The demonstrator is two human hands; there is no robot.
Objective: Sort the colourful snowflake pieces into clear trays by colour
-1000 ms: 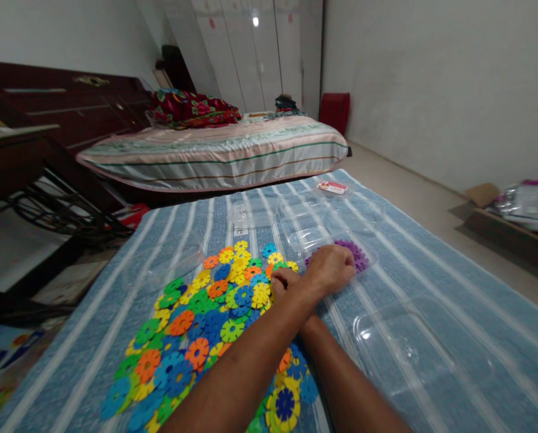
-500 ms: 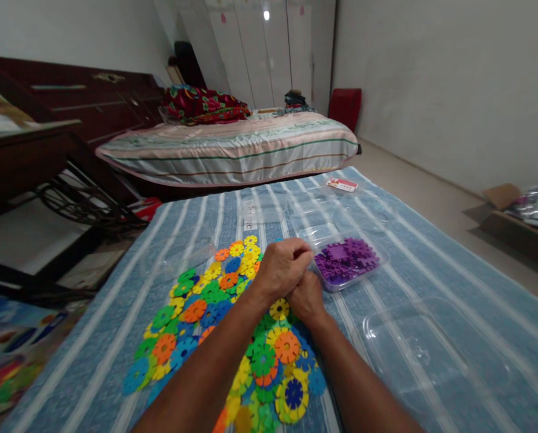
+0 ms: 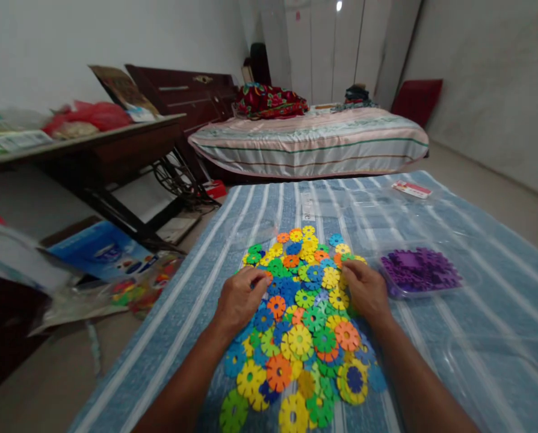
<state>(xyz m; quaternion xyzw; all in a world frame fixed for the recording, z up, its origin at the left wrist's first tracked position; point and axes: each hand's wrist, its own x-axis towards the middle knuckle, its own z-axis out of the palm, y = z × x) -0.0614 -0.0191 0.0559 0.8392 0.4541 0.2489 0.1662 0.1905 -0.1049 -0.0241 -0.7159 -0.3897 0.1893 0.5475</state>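
Colourful notched plastic discs (image 3: 299,340) in yellow, orange, green and blue lie in a loose, overlapping pile on the striped cloth. At the pile's left edge is my left hand (image 3: 241,299), its fingers curled and thumb close to the fingertips, beside an orange disc. My right hand (image 3: 367,290) is at the right edge, fingers bent together against yellow and orange discs. Whatever either hand may pinch is hidden. Just right of my right hand, a clear plastic tub (image 3: 413,294) holds purple interlocking pieces (image 3: 420,269).
A clear lid (image 3: 499,361) lies at the lower right, and clear plastic containers (image 3: 363,210) lie behind the pile. A red and white card (image 3: 412,189) is near the far edge. To the left stands a sewing-machine table (image 3: 115,144); a made bed (image 3: 314,144) lies beyond.
My hands, crossed together near the purple pieces before, are now apart on opposite sides of the disc pile. The view has turned left, showing more of the table and floor there.
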